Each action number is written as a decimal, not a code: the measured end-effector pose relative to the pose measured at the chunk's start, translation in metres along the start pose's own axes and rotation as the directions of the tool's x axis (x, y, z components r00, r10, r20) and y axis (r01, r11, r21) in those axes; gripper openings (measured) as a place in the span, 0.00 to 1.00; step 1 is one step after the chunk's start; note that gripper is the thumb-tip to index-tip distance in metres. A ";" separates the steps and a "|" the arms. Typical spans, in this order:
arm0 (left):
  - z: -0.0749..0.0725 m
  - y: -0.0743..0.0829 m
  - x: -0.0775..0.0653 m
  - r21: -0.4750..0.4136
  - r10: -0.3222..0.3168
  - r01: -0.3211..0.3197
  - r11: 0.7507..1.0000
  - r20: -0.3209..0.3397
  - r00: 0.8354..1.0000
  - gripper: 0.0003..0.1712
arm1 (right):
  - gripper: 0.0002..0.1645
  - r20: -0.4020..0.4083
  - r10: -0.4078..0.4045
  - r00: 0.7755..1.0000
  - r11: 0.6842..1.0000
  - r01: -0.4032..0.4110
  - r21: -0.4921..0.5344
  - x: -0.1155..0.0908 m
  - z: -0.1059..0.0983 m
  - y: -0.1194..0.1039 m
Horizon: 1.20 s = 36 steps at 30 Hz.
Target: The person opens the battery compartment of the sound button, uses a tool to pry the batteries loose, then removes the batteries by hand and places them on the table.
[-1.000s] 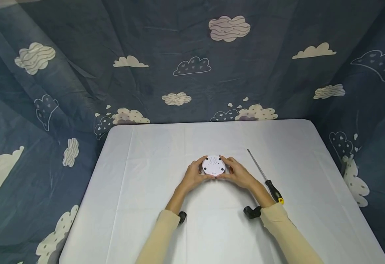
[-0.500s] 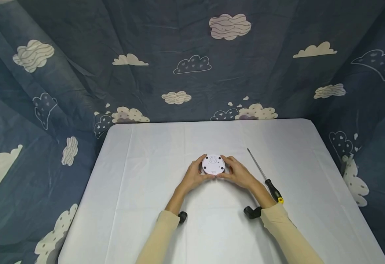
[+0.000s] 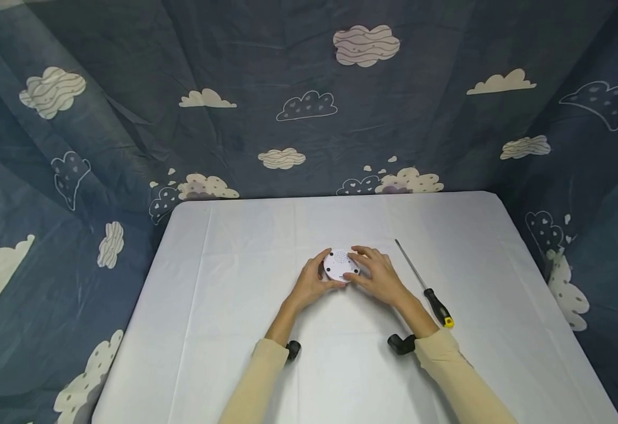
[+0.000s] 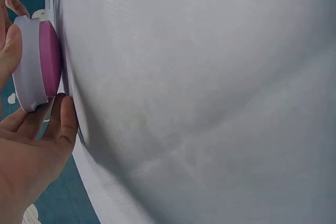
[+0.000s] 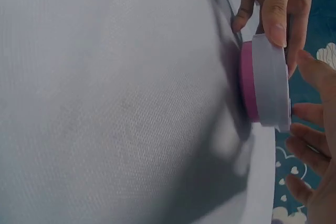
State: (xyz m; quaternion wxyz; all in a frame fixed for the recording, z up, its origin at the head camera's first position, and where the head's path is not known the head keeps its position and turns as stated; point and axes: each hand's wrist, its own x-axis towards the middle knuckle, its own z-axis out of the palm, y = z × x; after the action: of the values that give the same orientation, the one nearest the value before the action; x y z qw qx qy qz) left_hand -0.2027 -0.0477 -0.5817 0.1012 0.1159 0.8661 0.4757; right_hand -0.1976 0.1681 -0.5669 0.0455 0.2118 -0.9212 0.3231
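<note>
screwdriver on white table | cloud-print curtain behind

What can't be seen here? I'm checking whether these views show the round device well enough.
- Round device, head view: label print too small; right hand covers its right edge.
- Its pink underside, left wrist view: presses against the tablecloth.
- Screwdriver tip, head view: too thin.

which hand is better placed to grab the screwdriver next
Probably the right hand: the screwdriver lies on its side of the table, and its fingers only rest on the round device, which the left hand grips.
</note>
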 end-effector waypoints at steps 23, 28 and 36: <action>-0.003 0.004 0.005 0.050 0.080 -0.079 0.996 -0.011 0.997 0.55 | 0.23 0.087 -0.227 0.970 0.789 0.235 -0.568 0.001 0.012 -0.029; -0.003 0.006 0.007 0.049 0.075 -0.073 0.996 -0.026 0.997 0.53 | 0.22 0.100 -0.259 0.961 0.711 0.260 -0.653 -0.002 0.019 -0.030; -0.003 0.006 0.007 0.022 0.056 -0.056 0.998 -0.018 0.998 0.53 | 0.20 0.061 -0.333 0.941 0.673 0.283 -0.683 -0.004 0.020 -0.026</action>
State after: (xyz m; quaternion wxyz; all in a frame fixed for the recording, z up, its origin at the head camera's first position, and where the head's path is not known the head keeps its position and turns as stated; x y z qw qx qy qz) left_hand -0.2094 -0.0449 -0.5753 0.0785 0.1367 0.8683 0.4702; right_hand -0.1824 0.1392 -0.5688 0.2054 0.3212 -0.9235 -0.0433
